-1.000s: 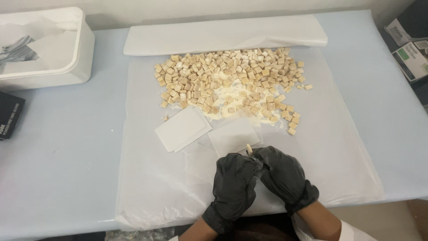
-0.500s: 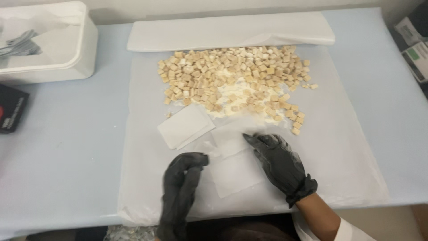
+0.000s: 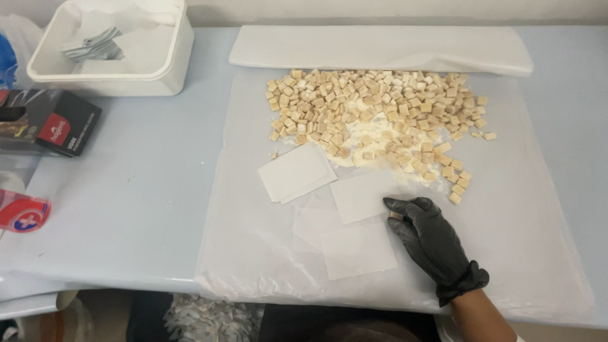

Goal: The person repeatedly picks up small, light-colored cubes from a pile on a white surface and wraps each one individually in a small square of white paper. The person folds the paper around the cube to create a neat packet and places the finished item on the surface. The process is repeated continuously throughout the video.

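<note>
My right hand [image 3: 432, 244], in a black glove, rests on the clear plastic sheet [image 3: 544, 209] with its fingertips at the edge of a white paper square [image 3: 364, 195]. A small beige cube [image 3: 396, 216] is pinched under the thumb and fingers. Another thin paper square [image 3: 358, 250] lies just left of the hand, and a small stack of white squares [image 3: 295, 172] sits further left. A big heap of beige cubes [image 3: 373, 111] dusted with white powder spreads beyond the hand. My left hand is out of view.
A white plastic tub [image 3: 164, 60] holding wrappers stands at the back left. A dark box [image 3: 54, 123] and a red-and-white packet [image 3: 22, 212] lie at the left edge. A folded white sheet [image 3: 380, 47] lies behind the heap. A bag of wrapped pieces [image 3: 212, 316] hangs below the table's front edge.
My left hand drew back toward me and dropped out of view. My right hand stayed on the sheet with the cube, now by the paper square.
</note>
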